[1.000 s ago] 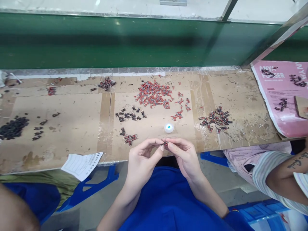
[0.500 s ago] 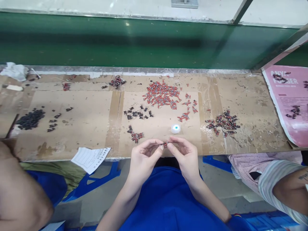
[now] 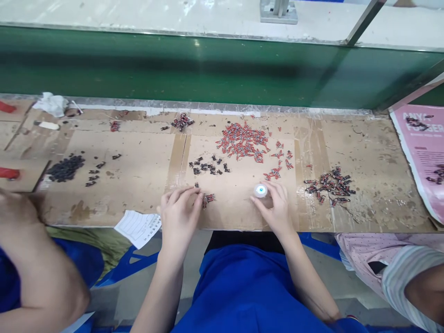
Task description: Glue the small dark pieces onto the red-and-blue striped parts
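Resting apart, the left hand [image 3: 177, 212] lies beside red-and-black parts [image 3: 209, 199], its pinch unclear, and the right hand [image 3: 277, 206] clasps a white tub [image 3: 260, 190], parts and tub presumably set close for easy reach

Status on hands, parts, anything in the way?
Left hand beside red-and-black cluster, grip unclear. Right hand at white round container. Red pile beyond, not between.

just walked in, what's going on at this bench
A person's right hand is at a round white object, thumb and fingers close about it. The left hand is beside a small red-and-black cluster; its grip is unclear. Beyond lie a red pile and loose black pieces, all on cardboard.
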`<state>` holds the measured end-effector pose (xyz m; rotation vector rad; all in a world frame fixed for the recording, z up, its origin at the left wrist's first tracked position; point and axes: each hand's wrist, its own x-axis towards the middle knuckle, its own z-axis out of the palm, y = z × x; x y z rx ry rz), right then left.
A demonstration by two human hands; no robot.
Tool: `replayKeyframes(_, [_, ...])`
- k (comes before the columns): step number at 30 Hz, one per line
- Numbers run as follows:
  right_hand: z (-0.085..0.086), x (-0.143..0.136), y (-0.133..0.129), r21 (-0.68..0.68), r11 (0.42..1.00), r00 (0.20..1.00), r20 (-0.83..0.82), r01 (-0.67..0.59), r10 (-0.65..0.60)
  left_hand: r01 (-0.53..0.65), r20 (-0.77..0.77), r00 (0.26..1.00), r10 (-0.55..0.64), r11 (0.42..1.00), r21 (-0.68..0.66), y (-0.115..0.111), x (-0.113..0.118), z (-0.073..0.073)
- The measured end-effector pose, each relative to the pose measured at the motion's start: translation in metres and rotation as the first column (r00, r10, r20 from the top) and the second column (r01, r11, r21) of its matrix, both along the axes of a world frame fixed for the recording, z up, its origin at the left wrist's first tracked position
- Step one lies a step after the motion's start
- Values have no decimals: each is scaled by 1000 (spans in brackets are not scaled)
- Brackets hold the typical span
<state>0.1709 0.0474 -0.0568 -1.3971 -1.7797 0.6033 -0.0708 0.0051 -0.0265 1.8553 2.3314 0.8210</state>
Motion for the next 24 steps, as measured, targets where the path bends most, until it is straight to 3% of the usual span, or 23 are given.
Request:
replayKeyframes(4, [-3, 1, -2, -95, 995, 993, -120, 8, -19, 205, 21, 979, -205, 979, 23, 38, -8, -2])
replayKeyframes(7, [-4, 8, -6, -205, 979, 962, -270, -14, -43, 353, -3, 935, -354, 932, -80, 68, -9, -7])
replayKeyframes(10, [-2, 16, -11, -218, 974, 911, -410, -61, -35, 378, -79, 912, -402, 901, -213, 83, -7, -11])
replayKeyframes(13, [1, 24, -13, -187, 982, 859, -506, -29, -71, 370, -130, 899, -418, 885, -282, 84, -8, -13])
replayKeyframes(17, [1, 29, -13, -212, 968, 726, -643, 135, -242, 351, -130, 908, -398, 893, -280, 76, -13, -11])
replayKeyframes(20, [3, 28, -10, -275, 941, 610, -717, 196, -336, 354, -30, 931, -363, 921, -163, 65, -6, -7])
replayKeyframes(24, [11, 21, -5, -381, 909, 445, -793, 171, -416, 339, 112, 935, -336, 941, -10, 42, 29, -7])
